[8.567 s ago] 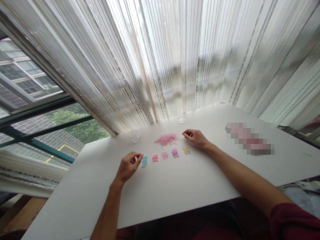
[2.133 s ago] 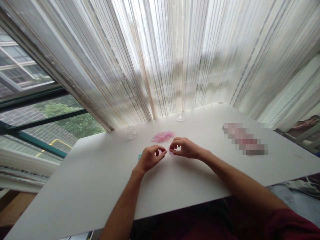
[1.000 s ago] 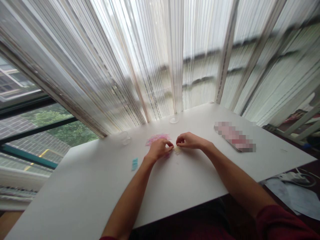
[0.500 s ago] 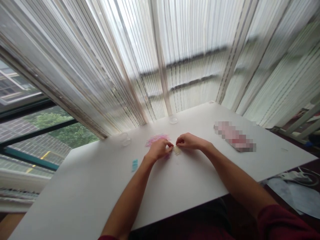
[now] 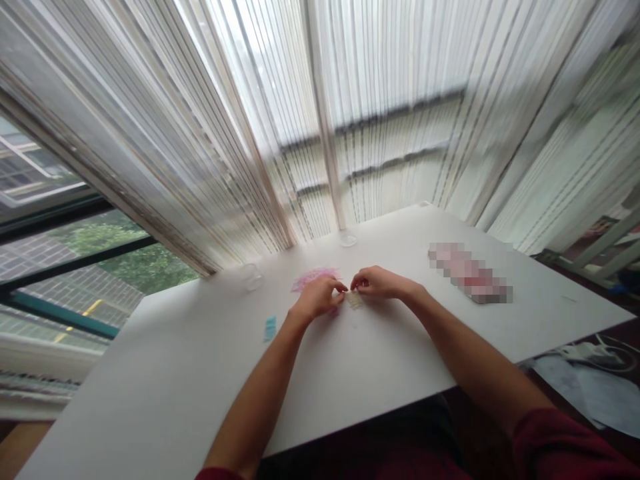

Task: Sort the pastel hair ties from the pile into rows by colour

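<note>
On the white table (image 5: pixel 200 347) lies a small pale-yellow ribbed patch (image 5: pixel 355 301), perhaps thin strips side by side. My left hand (image 5: pixel 320 296) is at its left upper corner, thumb and finger brought together. From the other side, my right hand (image 5: pixel 376 281) has its fingertips pinched at the top edge of the patch. Anything between the fingers is too small to make out. Behind my left hand a loose pile of thin pink strips (image 5: pixel 315 275) is partly covered. A blue ribbed piece (image 5: pixel 270 329) rests left of my left forearm.
Two clear round dishes or lids, a left one (image 5: pixel 251 277) and a back one (image 5: pixel 348 240), stand near the far edge. A blurred-out pink object (image 5: pixel 470 275) lies on the right. Sheer curtains (image 5: pixel 390 120) hang behind the table; cables (image 5: pixel 600 353) and a pale sheet are beyond its right edge.
Both hands stay almost in place over the pale-yellow patch, with only slight finger shifts. The view has moved very slightly.
</note>
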A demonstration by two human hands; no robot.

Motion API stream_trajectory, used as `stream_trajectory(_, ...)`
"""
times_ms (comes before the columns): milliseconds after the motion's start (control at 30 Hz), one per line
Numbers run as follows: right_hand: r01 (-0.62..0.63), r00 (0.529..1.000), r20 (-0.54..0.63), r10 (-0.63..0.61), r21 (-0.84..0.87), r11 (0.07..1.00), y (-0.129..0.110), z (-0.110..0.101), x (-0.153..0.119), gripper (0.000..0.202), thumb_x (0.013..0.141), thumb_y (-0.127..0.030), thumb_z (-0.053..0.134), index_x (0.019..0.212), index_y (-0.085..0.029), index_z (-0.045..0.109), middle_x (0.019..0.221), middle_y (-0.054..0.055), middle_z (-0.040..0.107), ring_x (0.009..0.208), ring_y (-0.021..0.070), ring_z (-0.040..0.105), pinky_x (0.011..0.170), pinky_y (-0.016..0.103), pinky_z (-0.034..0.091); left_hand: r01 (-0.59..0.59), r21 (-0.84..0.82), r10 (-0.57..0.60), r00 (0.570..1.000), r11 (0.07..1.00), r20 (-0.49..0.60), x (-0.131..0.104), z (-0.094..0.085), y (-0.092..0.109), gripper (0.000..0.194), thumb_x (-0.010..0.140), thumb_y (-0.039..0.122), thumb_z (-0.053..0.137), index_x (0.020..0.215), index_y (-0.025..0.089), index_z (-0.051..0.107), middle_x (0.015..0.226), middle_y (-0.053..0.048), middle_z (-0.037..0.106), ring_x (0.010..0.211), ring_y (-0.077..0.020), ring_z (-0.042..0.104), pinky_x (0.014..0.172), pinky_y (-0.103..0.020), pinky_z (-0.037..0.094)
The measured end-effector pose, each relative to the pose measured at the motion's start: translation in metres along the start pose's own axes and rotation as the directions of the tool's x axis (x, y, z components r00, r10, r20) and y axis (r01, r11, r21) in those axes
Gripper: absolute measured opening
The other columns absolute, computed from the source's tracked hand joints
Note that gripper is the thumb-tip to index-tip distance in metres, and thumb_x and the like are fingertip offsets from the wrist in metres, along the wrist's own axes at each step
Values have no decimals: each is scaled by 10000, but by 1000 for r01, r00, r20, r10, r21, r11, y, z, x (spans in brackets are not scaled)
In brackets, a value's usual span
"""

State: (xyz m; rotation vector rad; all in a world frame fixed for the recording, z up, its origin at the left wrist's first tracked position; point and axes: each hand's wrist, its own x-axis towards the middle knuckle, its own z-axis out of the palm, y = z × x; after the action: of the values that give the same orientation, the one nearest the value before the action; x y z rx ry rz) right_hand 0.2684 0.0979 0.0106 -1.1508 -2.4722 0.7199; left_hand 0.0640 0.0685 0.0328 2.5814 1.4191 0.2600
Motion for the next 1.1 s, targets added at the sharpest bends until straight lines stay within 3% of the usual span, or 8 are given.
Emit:
stream_trajectory(100, -13, 999, -40, 13, 1, 1000, -1, 1, 0, 304, 751, -123, 541, 940, -191, 769, 830, 43, 723, 729, 161, 628, 670, 217, 435, 25, -56, -29, 997, 998, -70, -6, -10, -14, 256, 837, 274, 578, 1024, 240, 749, 1020, -22, 736, 886, -173, 656, 810, -253, 504)
stream_trajectory(233, -29, 988, -151, 32, 22, 999, 4, 5, 4, 265, 776, -142, 548, 926, -191, 761, 847, 44, 717, 721, 153, 620, 678, 222, 447, 163, -33, -165, 983, 986, -79, -18, -36, -54, 291, 854, 356, 550, 1030, 229, 743, 985, -22, 739, 772, -153, 649, 700, -232, 499)
stream_trajectory(367, -26, 969, -244, 42, 68, 997, 12, 12, 9, 237, 802, -153, 549, 924, -187, 749, 827, 38, 711, 705, 144, 606, 686, 230, 457, 284, 128, -291, 956, 950, 45, -25, -60, -96, 312, 852, 335, 542, 1091, 236, 716, 1032, -18, 740, 813, -160, 661, 702, -219, 496)
stream_trajectory(500, 10, 946, -324, 24, 102, 995, 15, 18, 14, 226, 825, -163, 536, 919, -171, 741, 842, 45, 714, 695, 137, 594, 685, 235, 463, 321, 218, -353, 927, 921, 124, -22, -66, -115, 327, 840, 256, 545, 1132, 241, 691, 1073, -21, 732, 876, -174, 670, 754, -231, 502)
stream_trajectory(667, 9, 928, -370, 38, 124, 992, 18, 24, 16, 219, 831, -185, 539, 924, -175, 737, 844, 45, 722, 685, 139, 594, 685, 247, 469, 330, 237, -364, 924, 914, 115, -10, -54, -113, 277, 845, 289, 550, 1067, 253, 712, 1069, -28, 728, 934, -200, 661, 773, -261, 503)
stream_trajectory(833, 1, 926, -375, 53, 142, 990, 19, 26, 18, 215, 832, -196, 542, 919, -179, 738, 846, 43, 725, 689, 140, 599, 688, 247, 471, 308, 231, -329, 942, 923, 58, -4, -44, -95, 287, 858, 336, 537, 1069, 239, 707, 1127, -52, 689, 928, -206, 654, 773, -285, 506)
stream_trajectory(967, -4, 923, -381, 56, 135, 991, 17, 26, 18, 214, 829, -198, 544, 912, -180, 740, 824, 37, 722, 663, 133, 588, 679, 243, 465, 159, 175, -166, 986, 972, 23, -1, -39, -77, 346, 875, 418, 528, 1153, 265, 667, 1184, -39, 645, 939, -177, 644, 795, -262, 507)
stream_trajectory(1100, -14, 919, -388, 63, 129, 992, 17, 26, 19, 210, 827, -202, 549, 906, -179, 742, 801, 32, 716, 647, 127, 580, 669, 238, 460, 54, 197, -64, 997, 979, 43, 4, -35, -68, 251, 847, 354, 585, 1039, 267, 721, 1117, -40, 666, 995, -201, 621, 803, -268, 507)
